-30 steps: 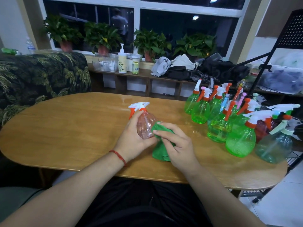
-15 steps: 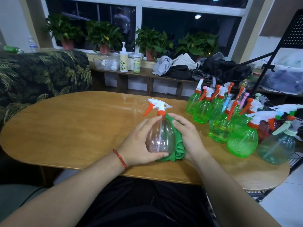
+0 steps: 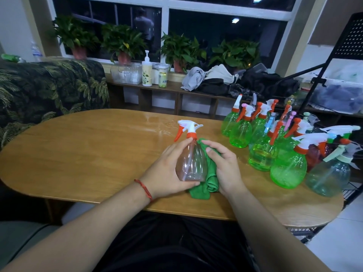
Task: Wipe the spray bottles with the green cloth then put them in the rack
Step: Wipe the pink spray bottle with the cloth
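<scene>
A clear pinkish spray bottle [image 3: 191, 163] with a white and orange trigger head stands upright near the table's front edge. My left hand [image 3: 167, 173] grips its body from the left. My right hand [image 3: 224, 165] holds the green cloth [image 3: 208, 181] against the bottle's right side; the cloth hangs down onto the table. Several other spray bottles [image 3: 284, 154], mostly green, stand crowded at the table's right end. A black wire rack [image 3: 353, 42] rises at the far right, mostly out of frame.
The oval wooden table [image 3: 88, 154] stretches left of my hands. A leaf-patterned sofa [image 3: 49, 89] stands at the left. Behind the table runs a low shelf [image 3: 176, 89] with containers, clothes and potted plants along the window.
The bottle went from tilted to upright and came a little nearer to me. My right hand with the cloth moved from the bottle's front to its right side.
</scene>
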The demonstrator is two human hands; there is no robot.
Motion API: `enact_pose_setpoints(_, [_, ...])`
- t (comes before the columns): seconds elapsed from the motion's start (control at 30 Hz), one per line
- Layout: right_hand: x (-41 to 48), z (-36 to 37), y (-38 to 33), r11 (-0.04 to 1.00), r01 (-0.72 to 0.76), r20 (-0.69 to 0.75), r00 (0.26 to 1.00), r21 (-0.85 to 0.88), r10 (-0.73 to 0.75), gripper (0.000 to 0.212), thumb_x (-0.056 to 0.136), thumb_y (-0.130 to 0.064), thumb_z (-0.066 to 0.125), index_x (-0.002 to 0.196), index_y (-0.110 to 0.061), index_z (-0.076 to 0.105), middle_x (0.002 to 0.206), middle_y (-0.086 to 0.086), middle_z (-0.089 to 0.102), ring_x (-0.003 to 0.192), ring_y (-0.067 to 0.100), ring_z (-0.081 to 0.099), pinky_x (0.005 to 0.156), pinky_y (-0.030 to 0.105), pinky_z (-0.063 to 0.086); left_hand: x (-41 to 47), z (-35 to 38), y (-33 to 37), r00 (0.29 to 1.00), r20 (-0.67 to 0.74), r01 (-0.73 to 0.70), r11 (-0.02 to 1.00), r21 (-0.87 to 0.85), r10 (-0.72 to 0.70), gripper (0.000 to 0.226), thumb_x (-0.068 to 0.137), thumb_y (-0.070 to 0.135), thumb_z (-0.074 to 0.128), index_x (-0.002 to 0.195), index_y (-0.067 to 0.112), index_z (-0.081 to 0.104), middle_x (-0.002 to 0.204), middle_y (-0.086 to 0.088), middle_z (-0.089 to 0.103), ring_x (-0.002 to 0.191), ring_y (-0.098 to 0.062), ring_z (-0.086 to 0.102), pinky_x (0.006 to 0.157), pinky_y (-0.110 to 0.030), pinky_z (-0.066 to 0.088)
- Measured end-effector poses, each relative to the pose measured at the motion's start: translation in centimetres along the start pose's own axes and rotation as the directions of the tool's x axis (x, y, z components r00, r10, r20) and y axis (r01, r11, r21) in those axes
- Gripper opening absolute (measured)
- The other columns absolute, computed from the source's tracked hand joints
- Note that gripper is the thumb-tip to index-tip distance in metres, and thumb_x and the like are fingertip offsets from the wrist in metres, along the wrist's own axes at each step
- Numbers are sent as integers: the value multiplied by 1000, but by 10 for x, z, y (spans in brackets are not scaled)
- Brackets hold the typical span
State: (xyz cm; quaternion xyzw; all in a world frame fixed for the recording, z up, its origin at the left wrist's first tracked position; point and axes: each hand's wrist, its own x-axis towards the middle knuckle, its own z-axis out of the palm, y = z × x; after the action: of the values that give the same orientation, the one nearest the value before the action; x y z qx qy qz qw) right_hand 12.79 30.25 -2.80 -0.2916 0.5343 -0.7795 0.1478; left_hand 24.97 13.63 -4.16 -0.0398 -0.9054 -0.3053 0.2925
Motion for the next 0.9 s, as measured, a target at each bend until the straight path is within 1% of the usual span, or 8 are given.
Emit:
enact_pose_setpoints(0.1, [-4,1,4,949,198,40,980,-244,-194,30,103,5,62,114,-13,83,122,1,77,122,18,69,105,31,53,1,2,-5,996,-61,68,998,-9,-68,120,68,61,93,164,41,26,158,17,42,149,-4,37,125,-37,36])
enact_pose_setpoints(0.17, [-8,4,5,901,287,97,958,-324,-270,30,101,8,63,114,-11,82,122,-3,75,122,13,68,106,22,49,3,1,-9,977,-144,151,987,-57,-158,118,65,65,93,162,45,29,158,15,44,147,-5,41,123,-36,38])
enact_pose_setpoints(0.3, [-16,12,10,783,460,219,888,-419,-405,34,100,9,66,117,-16,82,127,-7,74,125,18,68,109,27,50,7,-1,-16,920,-258,246,946,-212,-297,112,63,64,95,157,42,38,150,13,55,136,-3,54,116,-37,48])
enact_pose_setpoints(0.43, [-19,14,11,689,549,256,834,-473,-489,30,101,8,64,120,-9,81,133,1,71,128,19,67,110,30,51,6,-1,-15,922,-269,233,955,-186,-277,111,64,59,95,158,40,38,150,13,53,138,-4,52,116,-36,47])
enact_pose_setpoints(0.57, [-16,11,11,725,478,203,875,-495,-439,33,103,9,61,122,-10,80,134,0,71,129,18,66,111,30,50,3,-5,-9,974,-157,154,986,-71,-163,115,66,57,97,161,39,34,154,14,48,145,-6,44,121,-36,40])
enact_pose_setpoints(0.7, [-12,6,8,841,334,96,941,-427,-325,33,108,0,57,125,-18,79,131,-6,72,130,15,64,114,34,50,-1,-7,-1,998,-51,47,998,-37,-49,115,65,55,98,161,38,37,154,16,48,146,-6,44,121,-39,41])
enact_pose_setpoints(0.8, [-8,1,4,933,181,40,983,-312,-177,31,110,-8,55,125,-22,79,129,3,74,125,23,68,112,54,52,-2,-7,3,1000,1,-12,999,-50,12,115,66,54,99,161,35,37,157,12,47,147,-9,45,121,-44,42])
enact_pose_setpoints(0.9, [-10,2,-6,1000,7,35,999,-24,-6,29,109,-9,55,119,-20,79,122,12,76,109,29,73,98,53,59,-3,-8,5,999,17,-47,995,-90,49,115,67,47,101,162,29,38,159,9,48,147,-11,47,121,-44,42])
